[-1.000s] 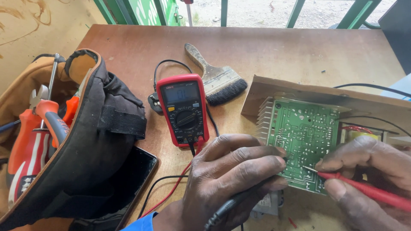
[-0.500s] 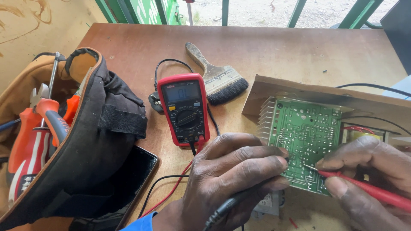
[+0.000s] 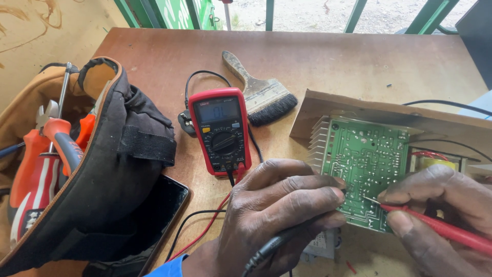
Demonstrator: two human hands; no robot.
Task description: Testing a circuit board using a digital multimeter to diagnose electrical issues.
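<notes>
A green circuit board with a metal heat sink lies on a brown panel at the right. My left hand grips a black test probe, its tip hidden under my fingers at the board's left edge. My right hand holds a red test probe with its metal tip touching the board's lower middle. A red multimeter lies face up in the middle of the table, its screen lit, with black and red leads running toward my hands.
An open tool bag with orange-handled pliers and screwdrivers fills the left side. A dark phone lies under its edge. A worn paintbrush rests behind the multimeter. Green bars stand beyond the wooden table.
</notes>
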